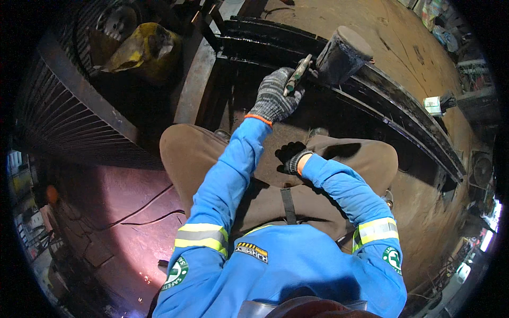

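Left hand [273,98] closed on greenish tool [297,76], far centre, just left of dark can [339,59] at black beam [400,106]. Right hand [294,159] nearer, centre; can't tell its grip.

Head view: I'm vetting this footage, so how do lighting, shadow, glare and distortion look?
Head view: left hand well lit, a dark shadow on the trousers; head view: floor pinkish at left, white glare near the right rim; head view: black beam appears bowed, corners black.
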A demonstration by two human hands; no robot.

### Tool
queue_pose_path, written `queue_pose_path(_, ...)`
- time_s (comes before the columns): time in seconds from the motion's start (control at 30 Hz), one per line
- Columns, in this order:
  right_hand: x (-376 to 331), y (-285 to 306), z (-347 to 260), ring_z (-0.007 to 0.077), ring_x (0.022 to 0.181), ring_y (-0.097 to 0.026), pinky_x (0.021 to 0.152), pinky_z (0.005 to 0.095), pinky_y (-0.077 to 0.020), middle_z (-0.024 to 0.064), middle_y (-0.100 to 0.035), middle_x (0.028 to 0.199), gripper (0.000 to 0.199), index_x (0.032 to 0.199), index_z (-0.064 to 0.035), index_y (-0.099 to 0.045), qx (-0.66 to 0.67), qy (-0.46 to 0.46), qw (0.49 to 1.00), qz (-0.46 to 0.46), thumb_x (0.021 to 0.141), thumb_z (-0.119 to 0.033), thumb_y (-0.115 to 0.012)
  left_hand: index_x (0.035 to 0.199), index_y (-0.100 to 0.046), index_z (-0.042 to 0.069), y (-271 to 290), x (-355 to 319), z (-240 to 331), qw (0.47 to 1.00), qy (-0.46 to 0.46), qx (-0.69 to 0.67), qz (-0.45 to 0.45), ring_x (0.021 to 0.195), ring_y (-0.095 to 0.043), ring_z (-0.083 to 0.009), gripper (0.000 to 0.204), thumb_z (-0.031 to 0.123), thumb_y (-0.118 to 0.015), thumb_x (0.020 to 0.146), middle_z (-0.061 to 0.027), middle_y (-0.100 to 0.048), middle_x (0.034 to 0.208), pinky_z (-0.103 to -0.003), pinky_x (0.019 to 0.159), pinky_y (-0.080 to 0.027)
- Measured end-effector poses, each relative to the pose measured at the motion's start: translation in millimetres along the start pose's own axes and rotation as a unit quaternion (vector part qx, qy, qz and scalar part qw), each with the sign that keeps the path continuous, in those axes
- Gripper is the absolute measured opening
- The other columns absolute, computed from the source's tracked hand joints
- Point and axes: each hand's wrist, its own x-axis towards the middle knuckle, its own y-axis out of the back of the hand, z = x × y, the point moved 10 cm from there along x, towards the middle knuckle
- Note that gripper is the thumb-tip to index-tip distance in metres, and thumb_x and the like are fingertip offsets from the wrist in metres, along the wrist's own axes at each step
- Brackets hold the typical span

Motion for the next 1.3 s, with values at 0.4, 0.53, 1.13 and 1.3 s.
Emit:
queue_pose_path(0.4,6,9,-1,0.0319,0.102,-0.058,0.085,0.0497,-0.0432,0.0127,-0.063,0.106,0.045,0.108,-0.012,-0.06,0.01,-0.005,1.0,-0.021,0.075,-0.041,-0.065,0.099,-0.058,0.002,-18,35,-29,0.996,0.049,0.023,-0.076,0.083,-0.062,-0.0325,0.034,0.018,-0.071,0.072,-0.0186,-0.064,0.089,-0.038,0.074,-0.05)
queue_pose_path(0.53,12,10,-2,0.033,0.1,-0.06,0.082,0.0488,-0.0455,0.0141,-0.064,0.105,0.042,0.107,-0.0104,-0.062,0.009,0.007,1.0,-0.028,0.075,-0.037,-0.066,0.089,-0.057,0.006,-7,42,-54,0.988,0.105,0.1,-0.061,0.082,-0.062,-0.0358,0.034,0.032,-0.07,0.073,-0.0174,-0.064,0.082,-0.043,0.074,-0.051)
queue_pose_path(1.13,10,20,-1,0.0339,0.097,-0.061,0.081,0.0467,-0.0484,0.0144,-0.065,0.103,0.038,0.102,-0.0094,-0.063,0.046,0.011,0.999,-0.01,0.073,-0.034,-0.068,0.099,-0.06,-0.003,120,32,-164,0.946,0.146,-0.007,0.288,0.081,-0.064,-0.0318,0.032,0.021,-0.064,0.078,-0.0208,-0.065,0.088,-0.039,0.074,-0.049)
queue_pose_path(1.3,10,17,1,0.0331,0.1,-0.06,0.081,0.047,-0.0481,0.0138,-0.064,0.105,0.038,0.103,-0.0102,-0.063,0.041,0.002,0.999,-0.024,0.074,-0.034,-0.068,0.107,-0.058,-0.002,112,34,-165,0.941,0.232,0.024,0.245,0.087,-0.06,-0.0196,0.031,0.014,-0.066,0.081,-0.0123,-0.063,0.101,-0.032,0.078,-0.048)
